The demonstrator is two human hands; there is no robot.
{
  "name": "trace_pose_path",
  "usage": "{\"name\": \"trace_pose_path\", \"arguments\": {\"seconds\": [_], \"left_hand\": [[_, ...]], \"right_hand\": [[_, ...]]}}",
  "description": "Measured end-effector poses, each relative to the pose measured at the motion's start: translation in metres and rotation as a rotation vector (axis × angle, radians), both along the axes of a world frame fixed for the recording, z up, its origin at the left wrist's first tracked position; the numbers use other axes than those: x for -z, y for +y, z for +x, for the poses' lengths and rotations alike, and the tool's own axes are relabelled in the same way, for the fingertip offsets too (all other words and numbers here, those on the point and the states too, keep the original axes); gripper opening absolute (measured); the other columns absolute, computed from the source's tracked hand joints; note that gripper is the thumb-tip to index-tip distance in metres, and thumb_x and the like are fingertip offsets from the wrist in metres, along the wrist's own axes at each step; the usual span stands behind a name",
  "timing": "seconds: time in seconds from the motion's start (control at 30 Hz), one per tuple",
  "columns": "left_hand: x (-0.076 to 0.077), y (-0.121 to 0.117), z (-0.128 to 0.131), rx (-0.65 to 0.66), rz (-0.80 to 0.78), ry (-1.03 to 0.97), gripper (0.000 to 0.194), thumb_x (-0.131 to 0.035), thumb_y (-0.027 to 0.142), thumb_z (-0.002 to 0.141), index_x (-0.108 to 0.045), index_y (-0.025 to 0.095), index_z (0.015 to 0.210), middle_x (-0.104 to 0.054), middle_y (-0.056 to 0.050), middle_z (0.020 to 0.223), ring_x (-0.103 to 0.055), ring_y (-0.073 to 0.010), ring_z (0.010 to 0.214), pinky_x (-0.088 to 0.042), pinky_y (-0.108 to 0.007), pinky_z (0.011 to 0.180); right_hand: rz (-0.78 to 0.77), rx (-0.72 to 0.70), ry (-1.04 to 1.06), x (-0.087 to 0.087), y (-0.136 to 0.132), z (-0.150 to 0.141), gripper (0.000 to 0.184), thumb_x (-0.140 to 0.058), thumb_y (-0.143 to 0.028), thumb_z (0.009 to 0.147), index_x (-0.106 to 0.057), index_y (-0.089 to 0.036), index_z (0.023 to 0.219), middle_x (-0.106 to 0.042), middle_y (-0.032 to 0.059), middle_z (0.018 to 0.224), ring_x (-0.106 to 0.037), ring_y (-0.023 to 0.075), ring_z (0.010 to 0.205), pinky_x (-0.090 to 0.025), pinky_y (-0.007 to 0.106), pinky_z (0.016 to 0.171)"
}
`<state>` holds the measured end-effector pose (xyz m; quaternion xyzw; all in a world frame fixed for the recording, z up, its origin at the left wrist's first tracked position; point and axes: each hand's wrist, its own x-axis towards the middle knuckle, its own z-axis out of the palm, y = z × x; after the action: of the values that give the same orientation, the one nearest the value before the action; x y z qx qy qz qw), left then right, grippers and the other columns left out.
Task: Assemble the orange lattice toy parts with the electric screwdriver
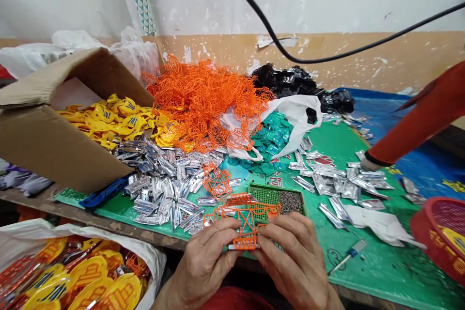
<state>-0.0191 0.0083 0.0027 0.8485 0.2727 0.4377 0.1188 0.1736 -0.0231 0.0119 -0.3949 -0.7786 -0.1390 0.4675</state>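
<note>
Both my hands hold one orange plastic lattice piece [247, 225] at the bottom middle of the view. My left hand [203, 261] grips its left side, and my right hand [290, 261] grips its right side. A thin silver strip shows along its lower edge. Just beyond my fingers sits a small green perforated tray [271, 197] with dark granules in one part. Another orange lattice piece [217, 180] lies close by on a heap of silver metal clips [163, 189]. A larger tangle of orange lattice [203, 97] rises behind them.
The green work mat [366, 256] holds more silver clips, yellow plastic pieces, teal packets and a small screwdriver [348, 256]. A cardboard box [54, 131] leans at left. A white sack [87, 271] sits below left, a red basket [441, 232] at right, and another person's red sleeve [417, 116] enters from the right.
</note>
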Motion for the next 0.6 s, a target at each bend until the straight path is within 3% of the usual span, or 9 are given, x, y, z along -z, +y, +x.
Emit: {"name": "trace_pose_path", "arguments": {"seconds": [0.4, 0.6], "left_hand": [[-0.004, 0.003, 0.002, 0.015, 0.046, 0.043, 0.016, -0.046, 0.015, 0.095, -0.061, 0.013, 0.098, -0.074, -0.01, 0.092, -0.071, -0.0121, 0.089, -0.055, -0.016, 0.082], [0.003, -0.004, 0.004, 0.004, 0.019, -0.007, 0.023, -0.048, 0.006, 0.088, -0.057, 0.01, 0.109, -0.073, -0.014, 0.102, -0.068, -0.0139, 0.102, -0.052, -0.019, 0.093]], "right_hand": [[-0.096, -0.044, 0.016, 0.005, 0.005, 0.0, 0.009, -0.057, -0.015, 0.091, -0.065, -0.013, 0.09, -0.074, 0.0055, 0.084, -0.061, 0.0175, 0.086, -0.043, 0.037, 0.083], [-0.054, -0.048, -0.024, 0.015, 0.0, 0.004, 0.011, -0.055, -0.009, 0.091, -0.066, -0.011, 0.091, -0.075, 0.0082, 0.085, -0.061, 0.0189, 0.09, -0.04, 0.04, 0.087]]}}
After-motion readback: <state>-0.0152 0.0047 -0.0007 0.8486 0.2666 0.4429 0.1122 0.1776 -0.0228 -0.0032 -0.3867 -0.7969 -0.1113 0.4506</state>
